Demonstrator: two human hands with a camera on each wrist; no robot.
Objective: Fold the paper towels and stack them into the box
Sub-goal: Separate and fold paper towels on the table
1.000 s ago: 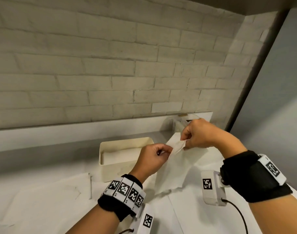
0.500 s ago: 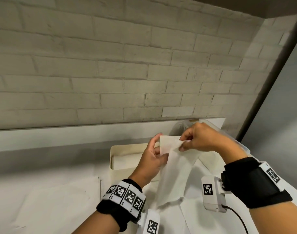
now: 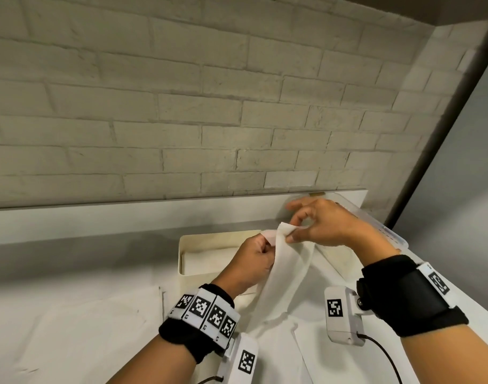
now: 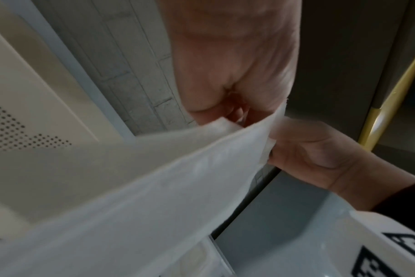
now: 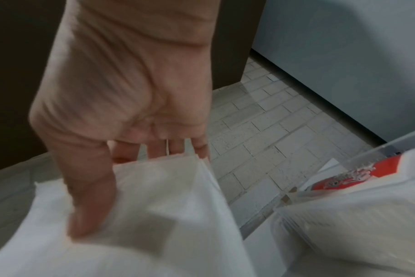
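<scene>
A white paper towel (image 3: 285, 275) hangs in the air above the counter, its lower end near the surface. My left hand (image 3: 260, 249) pinches one top corner and my right hand (image 3: 295, 234) pinches the other, close together. The left wrist view shows the towel (image 4: 154, 187) stretched between my left fingers (image 4: 228, 114) and the right hand (image 4: 303, 148). My right thumb (image 5: 88, 196) presses the towel (image 5: 154, 206) against the fingers behind it. The cream box (image 3: 183, 261) stands just behind my left hand, with a folded towel lying inside it.
More flat paper towels (image 3: 79, 336) lie on the white counter at the left and under my wrists. A clear plastic bin (image 3: 384, 231) with a red-and-white pack (image 5: 358, 178) sits at the back right. A brick wall and a grey panel close in the back and right.
Both hands have come closer together at the towel's top edge, narrowing it into a hanging strip. The head camera has tilted, so the box and hands sit lower in view.
</scene>
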